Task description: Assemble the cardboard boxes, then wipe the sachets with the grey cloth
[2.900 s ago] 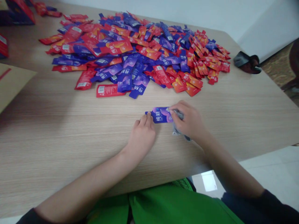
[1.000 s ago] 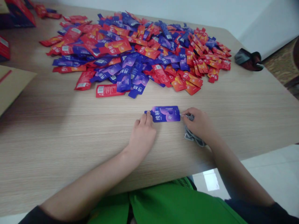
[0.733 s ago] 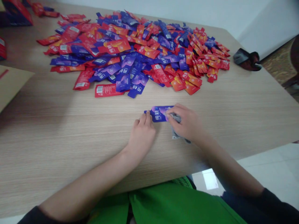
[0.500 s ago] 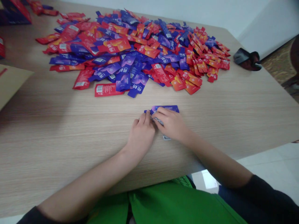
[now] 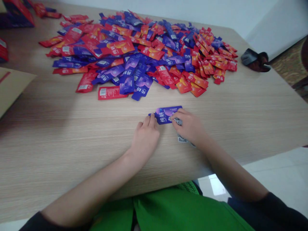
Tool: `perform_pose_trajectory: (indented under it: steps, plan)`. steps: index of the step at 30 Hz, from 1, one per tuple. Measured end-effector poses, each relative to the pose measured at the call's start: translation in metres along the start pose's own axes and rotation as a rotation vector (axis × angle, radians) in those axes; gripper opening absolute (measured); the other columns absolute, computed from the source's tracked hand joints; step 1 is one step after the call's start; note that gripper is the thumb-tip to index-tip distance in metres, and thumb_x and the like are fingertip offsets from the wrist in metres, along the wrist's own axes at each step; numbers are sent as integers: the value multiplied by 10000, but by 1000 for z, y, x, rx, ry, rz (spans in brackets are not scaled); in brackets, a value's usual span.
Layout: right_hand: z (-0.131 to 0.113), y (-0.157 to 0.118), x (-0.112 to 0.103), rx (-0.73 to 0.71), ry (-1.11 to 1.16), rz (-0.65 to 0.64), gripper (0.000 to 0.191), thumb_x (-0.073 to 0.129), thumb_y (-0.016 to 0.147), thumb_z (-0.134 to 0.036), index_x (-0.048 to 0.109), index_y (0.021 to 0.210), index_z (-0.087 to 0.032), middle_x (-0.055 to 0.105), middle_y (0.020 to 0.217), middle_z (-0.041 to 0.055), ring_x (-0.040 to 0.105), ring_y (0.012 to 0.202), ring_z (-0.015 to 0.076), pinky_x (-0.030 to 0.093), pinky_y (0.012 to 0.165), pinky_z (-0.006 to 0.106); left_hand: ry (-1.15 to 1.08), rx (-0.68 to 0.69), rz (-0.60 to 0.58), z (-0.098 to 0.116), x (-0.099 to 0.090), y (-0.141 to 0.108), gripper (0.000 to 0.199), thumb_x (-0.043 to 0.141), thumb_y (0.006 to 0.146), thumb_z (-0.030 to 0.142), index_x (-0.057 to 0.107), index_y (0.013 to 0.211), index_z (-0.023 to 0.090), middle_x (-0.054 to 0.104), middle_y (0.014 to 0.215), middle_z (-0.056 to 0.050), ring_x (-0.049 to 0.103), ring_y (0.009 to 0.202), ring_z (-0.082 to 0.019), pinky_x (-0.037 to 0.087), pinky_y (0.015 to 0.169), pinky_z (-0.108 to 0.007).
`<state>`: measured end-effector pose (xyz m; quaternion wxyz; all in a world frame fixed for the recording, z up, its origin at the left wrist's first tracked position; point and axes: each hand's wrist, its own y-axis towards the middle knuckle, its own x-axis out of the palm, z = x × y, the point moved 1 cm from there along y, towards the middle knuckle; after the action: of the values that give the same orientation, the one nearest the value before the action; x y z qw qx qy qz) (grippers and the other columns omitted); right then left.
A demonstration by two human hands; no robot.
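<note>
A blue-purple packet (image 5: 166,115) with white characters lies flat on the wooden table. The fingertips of my left hand (image 5: 146,134) rest on its left end, fingers close together. At the packet's right part is my right hand (image 5: 189,126), its fingers pinched round a grey-white patterned cloth (image 5: 182,138), which hangs below the hand and touches the packet's face. Beyond the hands, a wide pile of red and blue packets (image 5: 144,51) spreads over the table.
A dark, shiny curled object (image 5: 255,61) sits near the table's right edge. At the left are a cardboard flap (image 5: 14,88), a red and blue box (image 5: 15,14) and another red item (image 5: 3,50). A pale wall stands behind the table.
My right hand has moved to the right along the packet with the cloth, uncovering the packet's left and middle parts. My left hand has stayed at the left end.
</note>
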<state>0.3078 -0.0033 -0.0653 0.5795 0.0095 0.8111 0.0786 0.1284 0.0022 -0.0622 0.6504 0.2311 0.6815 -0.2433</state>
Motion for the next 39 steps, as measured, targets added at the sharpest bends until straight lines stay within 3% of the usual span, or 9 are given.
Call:
perform_pose_trajectory:
  steps: [8,15,19,25,29,34,36,39]
  plan:
    - [31,-3,-8,171,10,113,154,564,831,-207,713,865,-221,705,966,43,649,823,216,450,672,317,14,-8,-11,0,-2,1,412,415,914,69,583,1283,-9,507,1438,-234,531,1254,-313,525,905,-421]
    - [42,0,-10,243,24,147,163,548,825,-223,709,845,-207,697,927,71,641,821,230,474,715,353,-13,-2,7,-2,1,1,428,418,900,62,566,1294,-18,505,1436,-241,530,1257,-318,523,908,-433]
    - [32,-3,-19,202,119,242,154,536,852,-250,687,846,-220,672,898,64,636,828,219,485,747,358,-39,34,32,-6,4,1,434,408,908,75,554,1306,-18,515,1430,-234,525,1270,-317,512,937,-438]
    - [-5,2,-32,18,225,302,164,495,924,-300,622,1005,-233,633,949,64,614,884,217,490,828,374,-62,105,84,-12,6,1,423,429,909,111,570,1288,-15,546,1405,-214,522,1269,-316,499,963,-426]
    - [-30,16,-14,-108,282,320,299,425,965,-321,553,1205,-197,564,1154,121,556,1089,245,463,951,415,-66,106,113,-10,6,1,392,440,920,132,597,1258,8,571,1374,-209,529,1255,-316,504,941,-420]
    - [-36,24,27,-249,146,71,435,381,975,-300,475,1357,-115,444,1349,193,425,1270,294,385,1060,466,-89,59,89,-7,2,1,293,475,912,152,686,1090,53,698,1103,-185,595,1121,-307,528,845,-417]
    - [-28,22,32,-228,61,32,434,392,968,-298,490,1361,-141,429,1384,185,412,1277,317,373,1053,499,-95,53,84,-6,1,0,308,460,917,147,679,1117,66,683,1182,-181,588,1145,-292,528,842,-407]
    - [-13,15,28,-143,-30,85,447,421,945,-263,495,1371,-149,443,1383,186,418,1261,340,372,1032,522,-77,39,81,-6,2,1,394,422,923,126,602,1259,29,593,1360,-197,552,1231,-283,522,879,-410]
